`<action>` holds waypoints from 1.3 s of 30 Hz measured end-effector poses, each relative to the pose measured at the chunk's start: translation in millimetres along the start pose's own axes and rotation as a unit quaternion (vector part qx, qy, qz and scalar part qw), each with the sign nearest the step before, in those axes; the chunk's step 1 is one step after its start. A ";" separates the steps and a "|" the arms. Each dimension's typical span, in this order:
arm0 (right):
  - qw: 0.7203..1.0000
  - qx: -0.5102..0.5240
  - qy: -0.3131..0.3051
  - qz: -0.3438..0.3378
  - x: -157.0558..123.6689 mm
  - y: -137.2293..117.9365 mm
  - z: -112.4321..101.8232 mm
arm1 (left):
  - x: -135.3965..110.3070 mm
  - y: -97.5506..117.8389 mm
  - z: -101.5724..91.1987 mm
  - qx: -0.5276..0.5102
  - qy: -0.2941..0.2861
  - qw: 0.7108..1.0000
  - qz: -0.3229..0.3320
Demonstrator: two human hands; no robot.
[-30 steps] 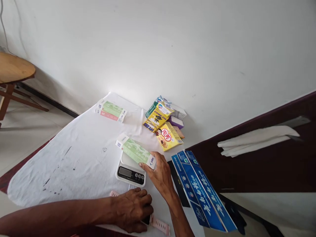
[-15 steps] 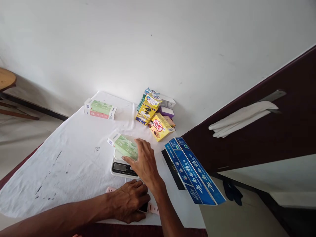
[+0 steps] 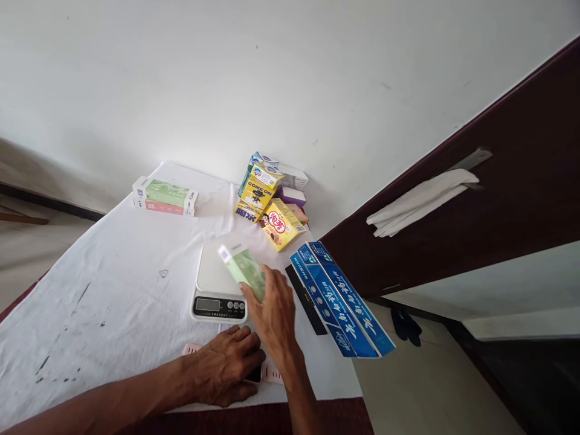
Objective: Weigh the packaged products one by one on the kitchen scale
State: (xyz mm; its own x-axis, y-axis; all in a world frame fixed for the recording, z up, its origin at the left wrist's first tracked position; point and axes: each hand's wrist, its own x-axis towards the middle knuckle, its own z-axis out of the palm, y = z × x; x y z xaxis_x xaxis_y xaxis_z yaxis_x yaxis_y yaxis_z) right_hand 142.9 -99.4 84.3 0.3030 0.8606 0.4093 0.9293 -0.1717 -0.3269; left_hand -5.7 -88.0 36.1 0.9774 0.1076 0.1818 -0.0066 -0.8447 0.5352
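My right hand [image 3: 274, 311] grips a slim green-and-white box [image 3: 244, 269] by its near end, thumb on one side and fingers on the other. The box is tilted and raised at the right side of a white digital kitchen scale [image 3: 220, 308], whose plate shows no load. My left hand [image 3: 231, 365] rests on the table just below the scale, its fingers curled over a smartwatch [image 3: 272, 373] with a pink slotted band. Most of the watch is hidden under that hand; a bit of its dark face shows.
A green box [image 3: 167, 192] lies with a pink-and-white box [image 3: 164, 207] at the back left. Several cartons stand near the wall, including a yellow box [image 3: 281, 225]. Long blue boxes [image 3: 339, 302] overhang the right table edge beside a black strip [image 3: 308, 305]. A white cloth [image 3: 421, 202] hangs beyond.
My right hand has lifted the green-and-white box off the scale and moved it rightward, uncovering the plate. My left hand stays over the watch. The view has shifted slightly.
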 end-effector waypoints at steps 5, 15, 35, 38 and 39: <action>0.992 -0.030 0.081 0.088 -31.1 56.2 -0.1 | -1.0 1.4 -0.1 0.020 -0.004 1.000 -0.006; 0.980 -0.167 0.045 0.095 -32.7 69.2 16.1 | -0.2 1.8 -4.2 0.013 -0.007 1.000 0.000; 0.951 0.297 -0.068 0.045 -46.6 39.0 -4.0 | -47.5 33.5 -42.3 0.017 -0.055 0.986 -0.158; 0.941 0.316 -0.084 0.086 -49.6 34.2 -0.3 | -58.7 39.3 -56.8 0.008 -0.034 0.984 -0.173; 0.938 0.321 -0.089 0.094 -51.7 35.0 -0.2 | -60.3 37.9 -65.2 0.009 -0.018 0.985 -0.173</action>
State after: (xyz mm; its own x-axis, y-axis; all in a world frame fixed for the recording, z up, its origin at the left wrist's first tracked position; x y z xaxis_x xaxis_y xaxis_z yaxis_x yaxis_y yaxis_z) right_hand 159.8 -150.1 51.9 0.3556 0.9203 0.1628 0.5276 -0.0539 -0.8478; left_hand -78.7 -92.3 99.3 0.9271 0.3729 -0.0380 0.3320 -0.7700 0.5448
